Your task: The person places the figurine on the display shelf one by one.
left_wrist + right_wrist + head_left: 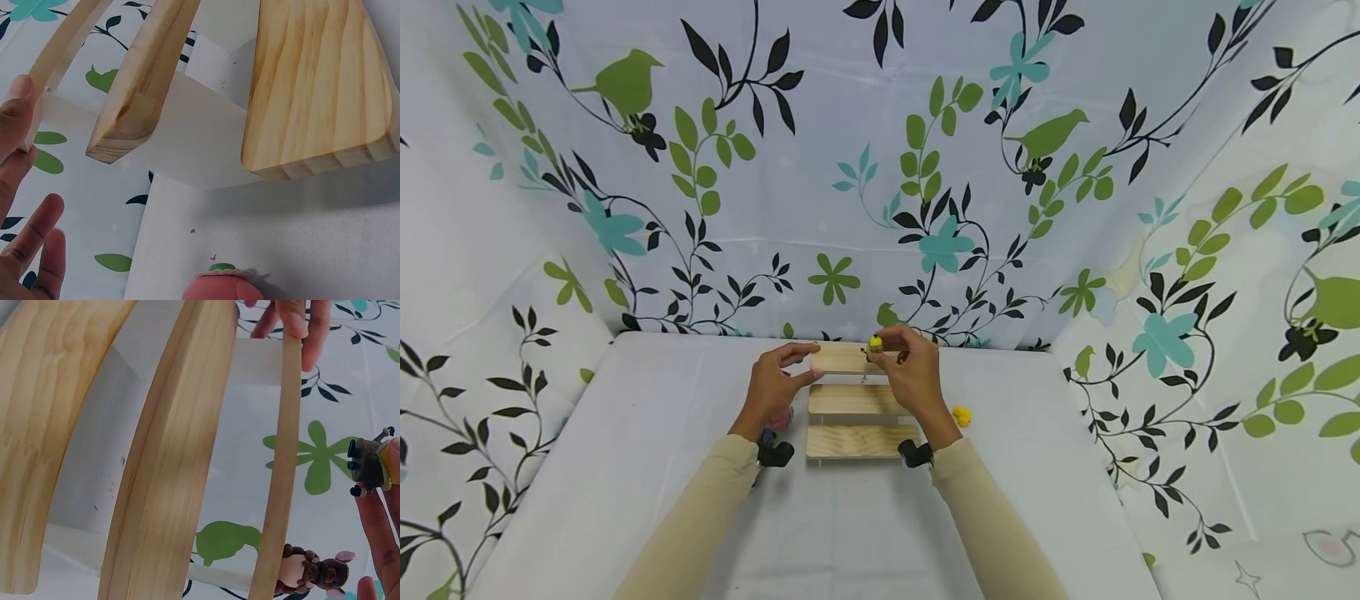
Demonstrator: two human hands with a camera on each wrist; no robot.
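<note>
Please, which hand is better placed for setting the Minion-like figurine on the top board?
Probably the right hand: it holds the Minion-like figurine above the top board, whereas the left hand pinches that board's left end.

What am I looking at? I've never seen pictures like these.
No robot: just a person's two bare hands. The wide picture comes from a head camera; the close ones, from cameras on each wrist. The left hand grips the top board of a stepped wooden stand, and the right hand holds a small yellow-topped figure. A brown figurine shows by the top board. On the white table are a pink toy left of the stand and a yellow toy right of it.
</note>
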